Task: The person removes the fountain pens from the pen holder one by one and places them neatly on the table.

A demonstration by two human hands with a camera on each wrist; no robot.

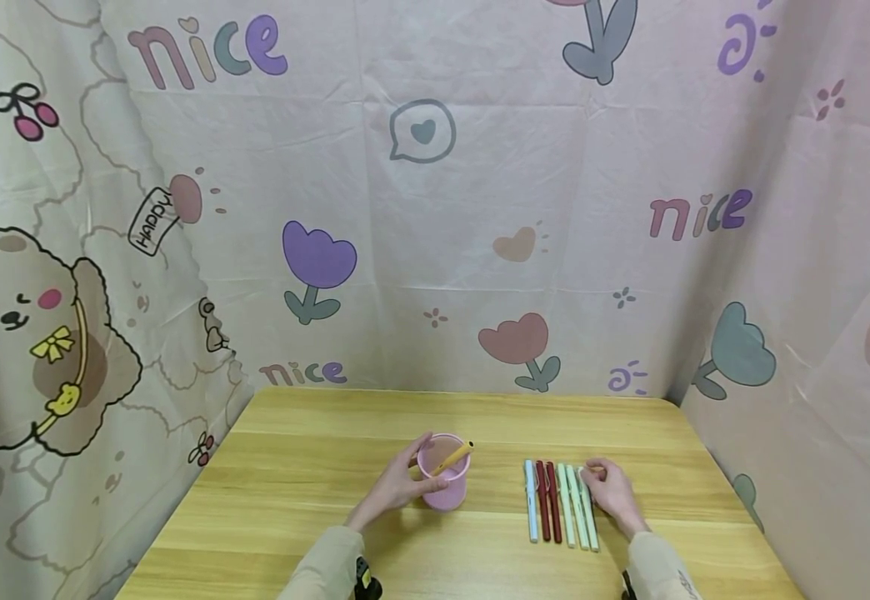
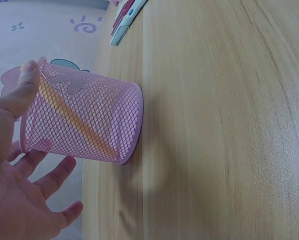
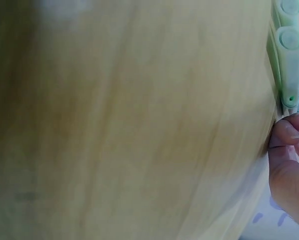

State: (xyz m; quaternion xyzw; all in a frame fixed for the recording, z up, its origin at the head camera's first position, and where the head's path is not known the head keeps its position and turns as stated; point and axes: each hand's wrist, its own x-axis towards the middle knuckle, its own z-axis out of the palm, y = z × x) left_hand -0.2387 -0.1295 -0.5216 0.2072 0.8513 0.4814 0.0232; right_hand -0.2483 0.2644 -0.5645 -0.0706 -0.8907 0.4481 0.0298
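Cartoon-print cloth walls, light wooden tabletop (image 1: 315, 492). Left hand (image 1: 397, 486) cups the pink mesh pen cup (image 1: 444, 483), thumb on its rim, fingers loosely spread, more steadying than clamping. One yellow pen (image 1: 453, 457) leans inside it. Right hand (image 1: 610, 492) curls onto the pale green pen (image 1: 588, 512) at the near edge of the pen row (image 1: 558, 504). Advice: pinch only that outer pen, lift straight, keep the cup braced.

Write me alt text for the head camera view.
A left hand steadies a pink mesh pen cup holding a yellow pen, while the right hand touches a row of pens on a wooden table.
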